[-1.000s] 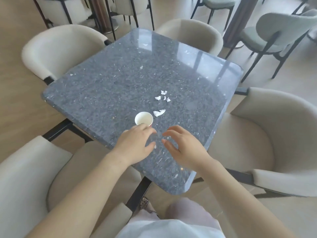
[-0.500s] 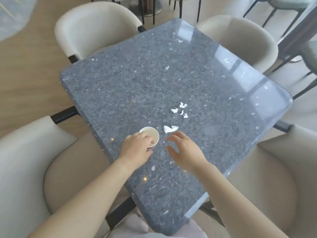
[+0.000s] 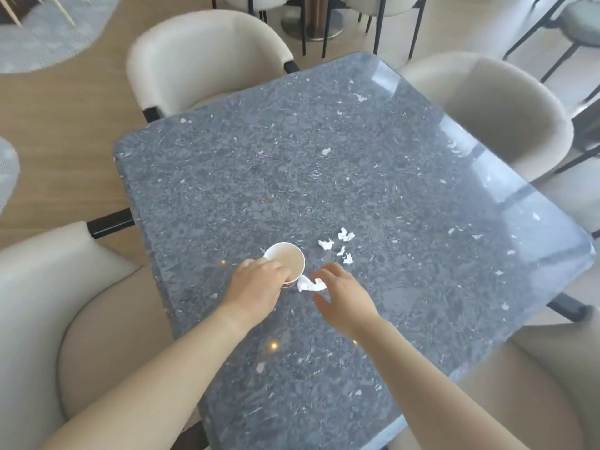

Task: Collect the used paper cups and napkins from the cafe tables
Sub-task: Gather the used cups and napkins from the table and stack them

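A white paper cup (image 3: 287, 259) stands upright on the grey stone table (image 3: 324, 177), near its front edge. My left hand (image 3: 256, 287) grips the cup's near side, fingers curled round it. A crumpled white napkin piece (image 3: 308, 284) lies just right of the cup. My right hand (image 3: 344, 295) hovers beside it with fingers spread and slightly curved, fingertips at the paper's edge, holding nothing. Several smaller torn napkin scraps (image 3: 339, 245) lie a little farther back on the table.
Cream upholstered chairs surround the table: one at the back left (image 3: 201, 56), one at the back right (image 3: 506, 108), one at the front left (image 3: 48, 303), one at the right (image 3: 552, 368). Dark chair legs and a round table base (image 3: 311, 24) stand beyond.
My left hand has closed round the cup. My right hand has moved forward to the larger napkin piece. The camera has come closer over the table.
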Available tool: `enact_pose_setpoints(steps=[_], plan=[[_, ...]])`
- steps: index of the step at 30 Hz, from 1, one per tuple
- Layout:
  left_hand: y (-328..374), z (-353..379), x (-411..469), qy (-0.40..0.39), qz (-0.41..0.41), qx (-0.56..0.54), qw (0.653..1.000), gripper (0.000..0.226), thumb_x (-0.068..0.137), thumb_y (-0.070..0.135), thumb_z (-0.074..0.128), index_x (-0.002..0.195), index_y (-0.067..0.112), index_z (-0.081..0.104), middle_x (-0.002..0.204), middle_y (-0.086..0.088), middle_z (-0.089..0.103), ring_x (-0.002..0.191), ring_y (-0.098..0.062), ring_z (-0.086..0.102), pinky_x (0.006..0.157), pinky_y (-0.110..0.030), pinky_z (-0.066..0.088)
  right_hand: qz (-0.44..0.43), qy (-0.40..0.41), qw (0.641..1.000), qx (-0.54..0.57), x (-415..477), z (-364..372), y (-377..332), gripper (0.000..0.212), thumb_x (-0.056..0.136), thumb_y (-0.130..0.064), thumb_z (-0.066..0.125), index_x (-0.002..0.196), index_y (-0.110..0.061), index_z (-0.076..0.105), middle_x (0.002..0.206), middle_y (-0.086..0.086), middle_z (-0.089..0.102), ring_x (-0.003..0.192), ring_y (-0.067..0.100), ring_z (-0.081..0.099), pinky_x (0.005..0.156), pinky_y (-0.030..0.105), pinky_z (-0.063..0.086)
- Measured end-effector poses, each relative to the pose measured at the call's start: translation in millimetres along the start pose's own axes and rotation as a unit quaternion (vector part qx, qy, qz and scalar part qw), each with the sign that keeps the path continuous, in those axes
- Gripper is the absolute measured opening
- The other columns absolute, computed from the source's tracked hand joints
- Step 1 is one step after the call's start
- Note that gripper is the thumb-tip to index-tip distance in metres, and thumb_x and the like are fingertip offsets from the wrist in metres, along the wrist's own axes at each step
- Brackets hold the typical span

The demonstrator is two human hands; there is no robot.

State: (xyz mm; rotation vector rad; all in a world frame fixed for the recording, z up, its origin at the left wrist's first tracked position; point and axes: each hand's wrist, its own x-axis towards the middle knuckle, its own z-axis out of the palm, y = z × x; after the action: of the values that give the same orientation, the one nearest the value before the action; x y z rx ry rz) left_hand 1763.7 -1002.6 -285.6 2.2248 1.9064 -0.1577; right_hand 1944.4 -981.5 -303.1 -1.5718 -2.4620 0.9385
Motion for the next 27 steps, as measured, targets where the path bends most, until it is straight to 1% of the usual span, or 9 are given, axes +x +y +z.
enact_pose_setpoints(steps=[2,6,10,12,14,17,20,23,27], plan=[[-3,0,12,0.022,-0.01,-0.01,1.0,0.015,0.085,0.013,0.049,0.092,0.023,0.058,0.098,0.003,0.061,0.102,-0.022,0.055,0.082,-0.033,0.037,0.003,-0.008,1.0,-0.01,13,4,5,0.036,0.088,-0.022,0.055,0.123,-0.021,0.05,0.126,0.001,0.045,0.109,0.024,0.048,0.08,0.036,0.048],[-8,-5,30,0.048,-0.023,-0.013,0.998,0.019,0.086,0.014,0.051,0.099,0.023,0.062,0.106,0.006,0.06,0.103,-0.021,0.053,0.083,-0.034,0.038,0.007,-0.033,0.998,-0.048,27,15,14,0.04,0.086,-0.02,0.055,0.125,-0.023,0.048,0.129,0.0,0.042,0.113,0.024,0.042,0.081,0.036,0.047],[-11,-11,39,0.055,-0.032,-0.01,0.998,0.018,0.085,0.013,0.052,0.098,0.022,0.063,0.105,0.005,0.06,0.102,-0.021,0.053,0.081,-0.034,0.039,0.005,-0.069,0.993,-0.095,30,23,23,0.024,0.086,-0.016,0.053,0.11,-0.02,0.057,0.119,0.001,0.045,0.11,0.023,0.045,0.069,0.033,0.044],[-11,-13,42,0.06,-0.03,-0.013,0.998,0.017,0.085,0.013,0.052,0.096,0.021,0.063,0.103,0.004,0.061,0.1,-0.022,0.054,0.081,-0.035,0.04,0.016,-0.054,0.994,-0.094,31,19,29,0.018,0.09,-0.02,0.051,0.106,-0.02,0.058,0.114,0.001,0.047,0.106,0.023,0.048,0.067,0.034,0.046],[-9,-15,47,0.06,-0.025,-0.016,0.998,0.018,0.086,0.013,0.051,0.096,0.02,0.063,0.103,0.004,0.061,0.1,-0.022,0.054,0.081,-0.036,0.041,0.033,-0.022,0.997,-0.073,36,10,35,0.017,0.091,-0.023,0.049,0.106,-0.021,0.058,0.112,0.0,0.049,0.104,0.023,0.05,0.067,0.034,0.046],[-4,-19,57,0.06,-0.019,-0.018,0.998,0.018,0.086,0.014,0.051,0.098,0.021,0.063,0.103,0.004,0.06,0.101,-0.022,0.054,0.082,-0.036,0.041,0.054,0.031,0.996,-0.057,44,-9,45,0.019,0.091,-0.025,0.049,0.107,-0.022,0.058,0.115,-0.001,0.049,0.106,0.022,0.048,0.07,0.032,0.043],[-2,-23,65,0.062,-0.013,-0.012,0.998,0.016,0.086,0.015,0.052,0.096,0.021,0.063,0.1,0.004,0.061,0.1,-0.022,0.054,0.082,-0.034,0.04,0.071,0.066,0.994,-0.046,52,-25,53,0.019,0.09,-0.025,0.05,0.107,-0.022,0.058,0.116,-0.001,0.049,0.108,0.021,0.047,0.069,0.031,0.042],[-1,-26,75,0.062,-0.002,-0.008,0.998,0.019,0.087,0.016,0.05,0.099,0.023,0.063,0.105,0.006,0.06,0.103,-0.02,0.053,0.084,-0.033,0.038,0.073,0.083,0.993,-0.041,59,-32,60,0.025,0.089,-0.026,0.053,0.113,-0.021,0.055,0.122,0.0,0.046,0.11,0.023,0.046,0.069,0.031,0.044],[0,-29,82,0.063,0.013,-0.018,0.998,0.025,0.086,0.018,0.053,0.109,0.023,0.06,0.12,0.007,0.055,0.111,-0.019,0.05,0.088,-0.034,0.039,0.079,0.049,0.995,-0.038,64,-31,67,0.052,0.084,-0.031,0.061,0.131,-0.025,0.04,0.14,0.002,0.032,0.121,0.026,0.04,0.083,0.039,0.05]])
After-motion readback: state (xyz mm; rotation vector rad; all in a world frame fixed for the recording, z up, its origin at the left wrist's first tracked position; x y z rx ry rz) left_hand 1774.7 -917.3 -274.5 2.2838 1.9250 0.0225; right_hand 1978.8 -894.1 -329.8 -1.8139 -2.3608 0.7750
